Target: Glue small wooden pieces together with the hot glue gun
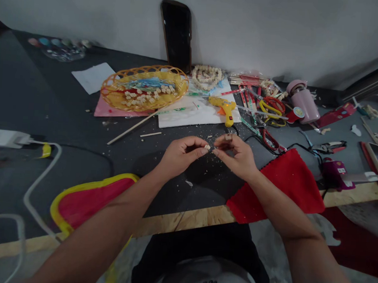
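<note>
One pale piece, judged light, stiff and brittle, best gripped gently by its sides, was pinched fingertip-fashion by the left hand above the table, beside the curled right hand, whose hold could not be told.

The pale piece in the left hand is too small to identify, the forearms partly hide the pink pad and red cloth, and the left edge crops the white block, the bottom one the shirt.
</note>
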`<state>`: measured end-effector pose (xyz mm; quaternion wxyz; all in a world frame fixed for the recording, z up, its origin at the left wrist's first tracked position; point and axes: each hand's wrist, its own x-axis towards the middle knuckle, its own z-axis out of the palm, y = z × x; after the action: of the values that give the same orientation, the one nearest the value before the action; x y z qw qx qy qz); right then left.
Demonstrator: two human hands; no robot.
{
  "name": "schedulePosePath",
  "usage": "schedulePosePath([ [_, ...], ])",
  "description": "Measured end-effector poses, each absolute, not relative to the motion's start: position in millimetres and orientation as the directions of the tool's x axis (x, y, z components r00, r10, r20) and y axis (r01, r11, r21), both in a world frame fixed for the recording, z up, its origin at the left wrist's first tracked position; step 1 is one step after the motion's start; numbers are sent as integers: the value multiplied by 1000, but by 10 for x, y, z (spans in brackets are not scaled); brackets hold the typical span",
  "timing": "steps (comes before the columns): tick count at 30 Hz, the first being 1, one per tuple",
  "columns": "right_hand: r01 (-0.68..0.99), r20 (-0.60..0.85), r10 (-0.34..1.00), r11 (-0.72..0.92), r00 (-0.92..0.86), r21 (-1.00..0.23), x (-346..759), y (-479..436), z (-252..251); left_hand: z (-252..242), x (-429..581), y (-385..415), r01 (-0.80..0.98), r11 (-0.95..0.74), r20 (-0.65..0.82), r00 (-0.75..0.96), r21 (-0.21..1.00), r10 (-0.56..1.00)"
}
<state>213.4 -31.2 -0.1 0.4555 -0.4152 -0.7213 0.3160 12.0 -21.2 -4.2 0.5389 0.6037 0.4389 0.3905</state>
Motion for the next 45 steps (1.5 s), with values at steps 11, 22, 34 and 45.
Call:
schedulePosePath([
  [11, 408, 532, 783, 623, -323, -668, 2090, -325, -11, -44, 127, -227, 148, -28, -24, 337, 989, 941],
  [22, 385, 418, 865, 499, -279, -776, 2104, -368, 56, -49, 135, -230, -65, 78, -51, 349, 995, 936],
  [34, 374, 441, 865, 501, -239, -781, 2129, -363, 58, -58, 123, -218, -61, 29, -8, 323, 998, 946],
  [45, 415, 516, 801, 599, -305, -685, 2083, -346, 4, -91, 124, -211, -108, 95, -52, 344, 990, 937],
])
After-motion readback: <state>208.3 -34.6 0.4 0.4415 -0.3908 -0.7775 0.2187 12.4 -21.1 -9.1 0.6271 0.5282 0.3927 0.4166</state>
